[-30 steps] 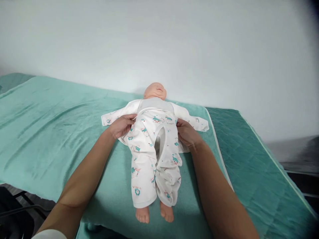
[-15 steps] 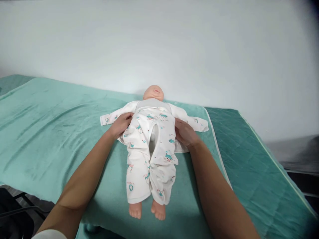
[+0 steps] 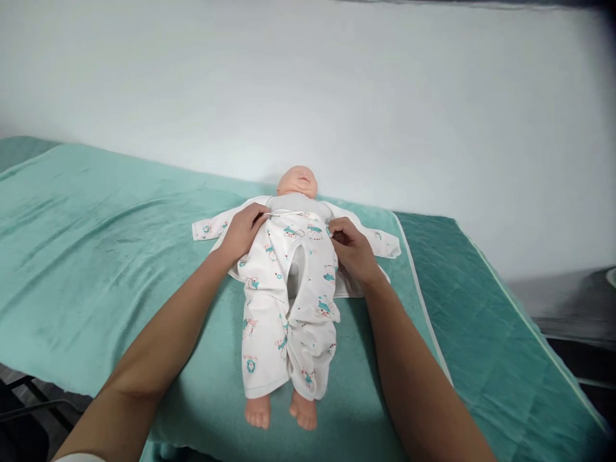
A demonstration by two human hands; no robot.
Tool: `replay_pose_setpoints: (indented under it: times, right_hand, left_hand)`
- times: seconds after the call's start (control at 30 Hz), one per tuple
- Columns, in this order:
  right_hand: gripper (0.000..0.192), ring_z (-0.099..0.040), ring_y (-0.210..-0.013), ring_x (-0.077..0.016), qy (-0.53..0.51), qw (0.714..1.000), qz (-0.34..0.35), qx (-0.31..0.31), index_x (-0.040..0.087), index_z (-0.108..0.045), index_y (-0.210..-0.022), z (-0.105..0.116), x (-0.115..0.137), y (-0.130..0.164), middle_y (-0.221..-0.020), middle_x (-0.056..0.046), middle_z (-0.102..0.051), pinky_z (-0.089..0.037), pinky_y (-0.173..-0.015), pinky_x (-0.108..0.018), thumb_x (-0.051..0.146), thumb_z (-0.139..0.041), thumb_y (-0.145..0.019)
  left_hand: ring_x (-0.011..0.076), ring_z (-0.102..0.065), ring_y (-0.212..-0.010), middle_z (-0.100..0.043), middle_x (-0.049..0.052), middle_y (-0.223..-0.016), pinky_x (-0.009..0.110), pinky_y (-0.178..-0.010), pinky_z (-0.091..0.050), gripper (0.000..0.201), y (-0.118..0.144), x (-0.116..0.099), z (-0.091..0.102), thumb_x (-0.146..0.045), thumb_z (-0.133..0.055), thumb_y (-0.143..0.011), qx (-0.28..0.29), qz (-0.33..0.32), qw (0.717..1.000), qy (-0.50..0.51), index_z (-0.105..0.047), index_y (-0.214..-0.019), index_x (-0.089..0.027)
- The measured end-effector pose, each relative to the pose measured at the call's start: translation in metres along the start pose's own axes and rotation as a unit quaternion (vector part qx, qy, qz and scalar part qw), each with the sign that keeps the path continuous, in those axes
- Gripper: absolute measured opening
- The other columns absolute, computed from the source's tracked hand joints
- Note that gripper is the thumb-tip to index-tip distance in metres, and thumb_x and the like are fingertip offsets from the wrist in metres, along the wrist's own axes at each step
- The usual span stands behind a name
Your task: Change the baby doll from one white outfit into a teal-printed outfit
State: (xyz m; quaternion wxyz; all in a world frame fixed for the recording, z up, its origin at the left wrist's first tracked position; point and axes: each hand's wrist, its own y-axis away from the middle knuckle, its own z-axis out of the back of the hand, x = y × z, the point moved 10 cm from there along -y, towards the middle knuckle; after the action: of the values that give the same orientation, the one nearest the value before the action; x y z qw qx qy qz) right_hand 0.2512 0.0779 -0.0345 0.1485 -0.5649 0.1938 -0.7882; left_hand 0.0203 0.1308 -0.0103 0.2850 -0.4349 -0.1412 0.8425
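A baby doll point(image 3: 298, 181) lies on its back on a teal blanket point(image 3: 96, 244), head toward the wall and bare feet toward me. It wears white printed trousers point(image 3: 269, 301), and an open white printed top point(image 3: 366, 240) is spread under it with both sleeves out. My left hand point(image 3: 245, 228) pinches the trousers' waistband at the doll's left side in the picture. My right hand point(image 3: 351, 250) grips the waistband on the other side. The waistband sits high on the doll's grey chest.
The blanket covers a padded table whose quilted teal cover point(image 3: 481, 308) shows at the right. A white wall point(image 3: 385, 96) rises right behind the doll's head. Dark floor shows past the table's right edge and at the lower left.
Both hands have slid the trousers' waistband up from the doll's hips to its chest. The trouser legs rode up with it, and the doll's feet show more.
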Motion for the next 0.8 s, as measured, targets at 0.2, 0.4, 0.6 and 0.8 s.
replay_pose_setpoints:
  times: [0.2,0.4,0.6,0.8]
  right_hand:
    - [0.018,-0.039,-0.067,-0.0135,0.141,0.990,-0.001,0.030,0.022,-0.050,-0.079,-0.008,0.009,-0.009,-0.073,0.002,-0.046,-0.033,-0.064,-0.028,0.034,-0.054,-0.092]
    - [0.015,-0.040,-0.060,-0.0148,0.236,0.969,-0.017,0.067,0.024,-0.050,-0.088,-0.020,0.001,-0.029,-0.065,0.004,-0.044,-0.029,-0.061,-0.029,0.038,-0.048,-0.092]
    - [0.016,-0.036,-0.055,-0.0163,0.207,0.968,-0.143,-0.008,0.026,-0.046,-0.085,-0.006,-0.032,-0.040,-0.055,0.007,-0.037,-0.028,-0.060,-0.030,0.042,-0.047,-0.089]
    - [0.022,-0.046,-0.068,-0.0179,0.199,0.972,-0.120,-0.021,0.025,-0.053,-0.084,-0.005,-0.020,-0.035,-0.068,0.002,-0.053,-0.032,-0.065,-0.030,0.045,-0.047,-0.091]
  left_hand:
    - [0.0183,-0.055,-0.083,-0.061,0.002,-0.089,0.031,-0.077,-0.041,0.019,-0.011,0.022,-0.006,-0.037,-0.039,-0.101,0.002,0.092,0.996,0.005,-0.049,-0.095,-0.021]
    - [0.0185,-0.054,-0.086,-0.059,0.002,-0.088,0.031,-0.079,-0.040,0.015,-0.027,0.045,-0.014,-0.032,-0.040,-0.100,0.021,0.137,0.990,0.019,-0.043,-0.089,-0.022]
    - [0.0187,-0.054,-0.085,-0.059,0.002,-0.088,0.031,-0.080,-0.039,0.014,-0.031,0.047,-0.018,-0.031,-0.042,-0.099,0.031,0.152,0.988,0.011,-0.044,-0.088,-0.022]
    - [0.0177,-0.053,-0.081,-0.059,0.001,-0.083,0.030,-0.076,-0.040,0.017,-0.028,0.046,-0.018,-0.033,-0.044,-0.097,0.028,0.154,0.988,0.019,-0.046,-0.085,-0.022]
